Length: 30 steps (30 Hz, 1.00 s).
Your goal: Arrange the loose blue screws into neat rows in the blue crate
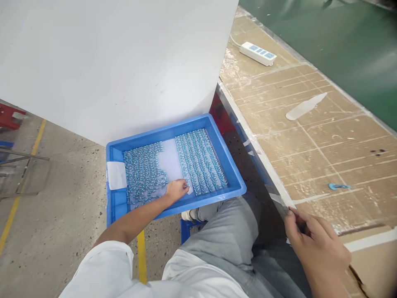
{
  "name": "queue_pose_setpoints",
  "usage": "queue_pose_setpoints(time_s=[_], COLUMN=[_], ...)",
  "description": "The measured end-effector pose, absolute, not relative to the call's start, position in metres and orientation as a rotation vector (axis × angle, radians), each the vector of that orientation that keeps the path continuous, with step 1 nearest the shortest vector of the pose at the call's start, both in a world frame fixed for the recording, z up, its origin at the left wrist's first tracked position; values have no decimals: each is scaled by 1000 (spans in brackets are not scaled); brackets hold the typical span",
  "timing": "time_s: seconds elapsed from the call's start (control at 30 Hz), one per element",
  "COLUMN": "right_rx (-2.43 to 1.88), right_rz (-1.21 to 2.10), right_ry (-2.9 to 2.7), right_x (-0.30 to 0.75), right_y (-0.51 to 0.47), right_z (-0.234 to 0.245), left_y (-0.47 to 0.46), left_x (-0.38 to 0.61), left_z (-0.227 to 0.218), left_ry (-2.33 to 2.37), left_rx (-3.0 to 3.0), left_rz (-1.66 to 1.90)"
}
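A blue plastic tray point(228, 154) holds many small blue pieces, too small to name. On the right they stand in neat slanting rows point(201, 163); to the left a looser mass of them point(142, 169) spreads out. A pale bottom strip point(169, 159) shows between the two groups. My left hand point(177, 190) reaches over the tray's front side, fingers pinched at the lower end of the rows; what they hold is hidden. At the table's near edge, my right hand point(313, 236) has thumb and forefinger pressed together, their contents unclear.
A cardboard-covered table point(316, 140) stands on the right. On it lie a white power strip point(258, 54), a whitish flat strip point(306, 106) and a small blue item point(338, 186). A white panel point(118, 62) rises behind the tray. A red stool point(10, 116) is far left.
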State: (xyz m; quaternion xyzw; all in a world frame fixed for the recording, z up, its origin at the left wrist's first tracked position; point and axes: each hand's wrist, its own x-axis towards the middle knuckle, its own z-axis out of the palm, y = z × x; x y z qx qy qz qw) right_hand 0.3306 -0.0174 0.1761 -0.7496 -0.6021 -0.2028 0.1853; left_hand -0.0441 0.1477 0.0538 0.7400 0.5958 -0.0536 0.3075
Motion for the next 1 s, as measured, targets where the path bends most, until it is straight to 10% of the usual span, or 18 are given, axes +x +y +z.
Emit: queue_pose_setpoints(time_s=[0.63,1.0], right_rx=[-2142,-2139], right_rz=[-601,-573], right_ry=[-1666,-1646], right_x=[342,348], right_y=[-16,-18], right_z=[168,161], left_y=[175,208], left_x=[-102,-146], left_z=[71,73], left_ry=[1885,1808], left_rx=[1890,2068], left_rz=[236,-247])
